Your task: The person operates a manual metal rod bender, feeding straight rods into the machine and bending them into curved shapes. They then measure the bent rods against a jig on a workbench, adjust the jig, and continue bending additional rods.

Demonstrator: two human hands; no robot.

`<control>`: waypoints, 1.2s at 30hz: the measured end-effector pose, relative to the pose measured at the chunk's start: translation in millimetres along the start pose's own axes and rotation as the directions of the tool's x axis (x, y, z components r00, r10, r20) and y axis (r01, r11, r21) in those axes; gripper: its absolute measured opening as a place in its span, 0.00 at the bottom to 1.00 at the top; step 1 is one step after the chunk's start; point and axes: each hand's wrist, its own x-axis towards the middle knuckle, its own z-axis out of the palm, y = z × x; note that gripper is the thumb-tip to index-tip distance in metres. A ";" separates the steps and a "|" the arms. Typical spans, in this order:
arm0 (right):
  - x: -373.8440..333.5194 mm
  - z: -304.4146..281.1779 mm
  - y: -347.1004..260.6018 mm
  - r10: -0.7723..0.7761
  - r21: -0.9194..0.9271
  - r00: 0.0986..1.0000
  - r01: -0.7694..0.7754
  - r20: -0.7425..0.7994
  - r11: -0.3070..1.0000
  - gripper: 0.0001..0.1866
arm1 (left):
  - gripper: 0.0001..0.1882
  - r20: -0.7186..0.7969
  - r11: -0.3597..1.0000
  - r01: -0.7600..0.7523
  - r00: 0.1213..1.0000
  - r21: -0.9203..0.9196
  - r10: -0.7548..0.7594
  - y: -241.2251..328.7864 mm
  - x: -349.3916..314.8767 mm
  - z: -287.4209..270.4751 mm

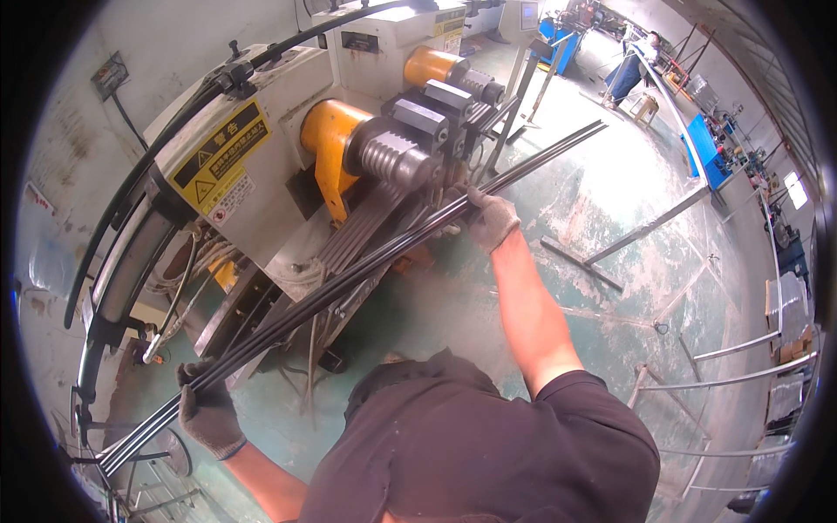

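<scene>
A bundle of several long, thin dark metal rods runs slantwise across the view, from the lower left up to the upper right. My left hand, in a grey knit glove, is wrapped round the bundle near its lower left end. Further along, my right hand, gloved the same way, grips the rods beside the machine's rollers. The bundle lies in front of a machine with ribbed metal rollers and orange housings. More flat bars lie on the machine's bed, behind the bundle.
A curved black rail arches along the machine's left side. Metal stands with long bars stand on the worn green floor to the right. Another person is far off at the top right, near blue equipment.
</scene>
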 end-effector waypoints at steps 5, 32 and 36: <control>62.1 5.2 -21.4 -0.058 -0.107 0.997 0.052 -0.052 0.993 0.13 | 0.17 -0.116 0.995 0.028 0.993 0.094 -0.017 -34.3 27.1 -8.6; 220.8 13.9 -55.1 -0.293 -0.481 0.956 0.265 0.019 0.835 0.09 | 0.19 -0.706 0.968 -0.090 0.669 0.234 0.233 -173.5 30.5 33.6; 282.7 -47.3 -41.8 -0.463 -0.478 0.749 0.661 0.474 0.579 0.10 | 0.17 -0.667 0.987 -0.070 0.730 0.146 0.150 -186.1 29.2 32.5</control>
